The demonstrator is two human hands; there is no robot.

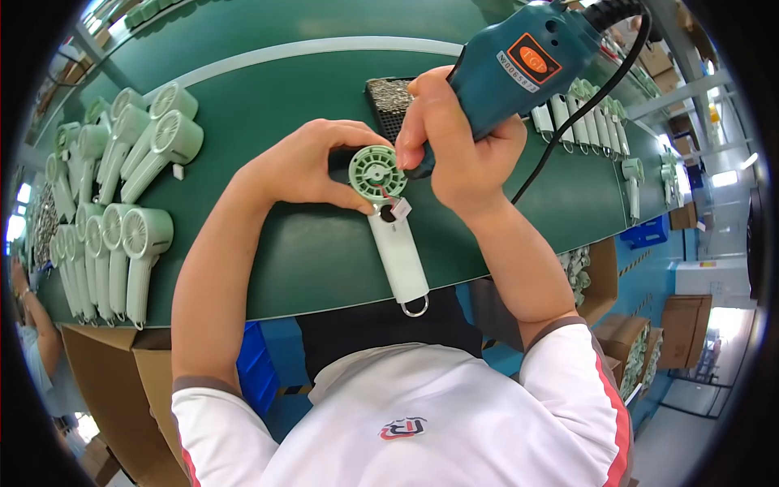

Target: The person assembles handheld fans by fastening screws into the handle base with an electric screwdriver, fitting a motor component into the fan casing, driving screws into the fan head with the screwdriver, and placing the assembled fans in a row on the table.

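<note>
A handheld fan (399, 258) lies on the green table in front of me, its round light-green head away from me and its white handle with a metal loop toward me. The head shows an open ribbed face, a red wire and a small white connector. My left hand (300, 166) curls around the head's left side, thumb below and fingers above. In my right hand (466, 154) is a teal electric screwdriver (519, 73), tilted, with its dark tip end beside the fan head's right edge. Whether the tip touches the head is hidden by my fingers.
A black tray (391, 128) of small metal pieces, seemingly screws, sits just beyond the fan. Several green fans (150, 231) stand grouped at left; more white-handled fans (580, 122) line the right. The screwdriver's black cable (596, 105) loops down on the right. Cardboard boxes (105, 373) stand below the table.
</note>
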